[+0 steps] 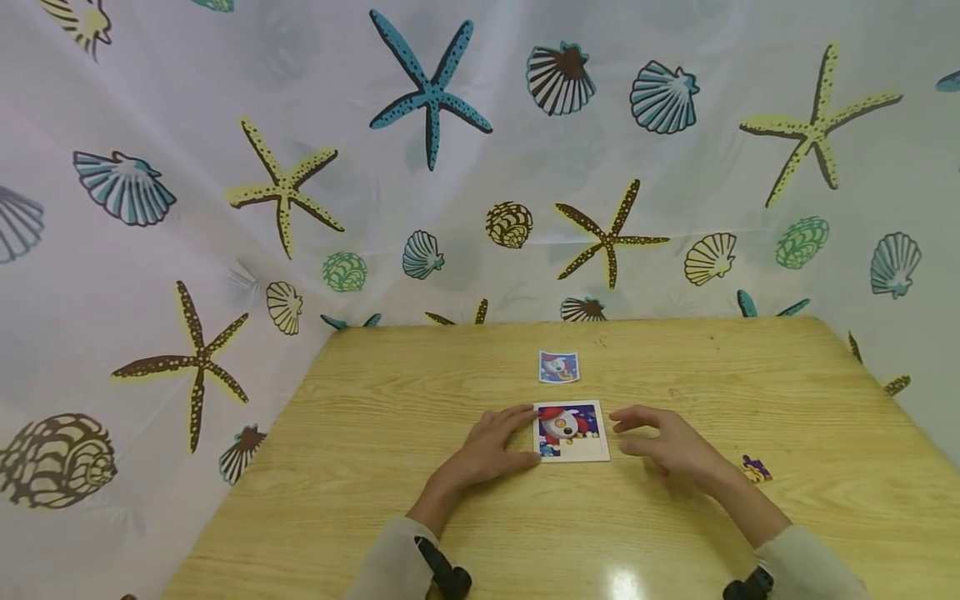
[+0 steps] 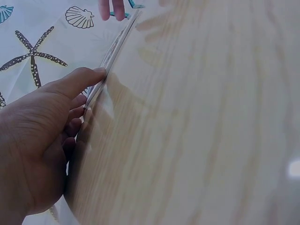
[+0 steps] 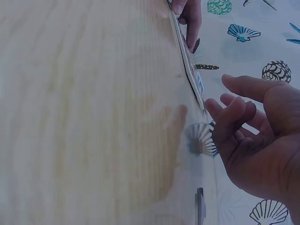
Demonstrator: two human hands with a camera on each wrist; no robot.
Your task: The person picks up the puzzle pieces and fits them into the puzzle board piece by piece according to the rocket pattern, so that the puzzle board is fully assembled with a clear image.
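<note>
A white-framed jigsaw puzzle (image 1: 604, 433) lies flat on the table, its picture a white cartoon figure with red parts on dark blue. The lower right of its picture area shows bare white backing. My left hand (image 1: 491, 446) holds the puzzle's left side, thumb at the near corner and fingers toward the far corner. Just off the right edge is my right hand (image 1: 663, 442), fingers loosely bent and apart, nothing between them. In the right wrist view, that hand (image 3: 262, 126) stays clear of the board, which appears nearly edge-on.
Loose purple and yellow puzzle pieces (image 1: 755, 468) lie to the right, beside my right wrist. A small picture card (image 1: 558, 367) sits beyond the puzzle. The wooden table (image 1: 360, 400) meets a curtain (image 1: 465, 192) printed with shells and starfish along its far and side edges.
</note>
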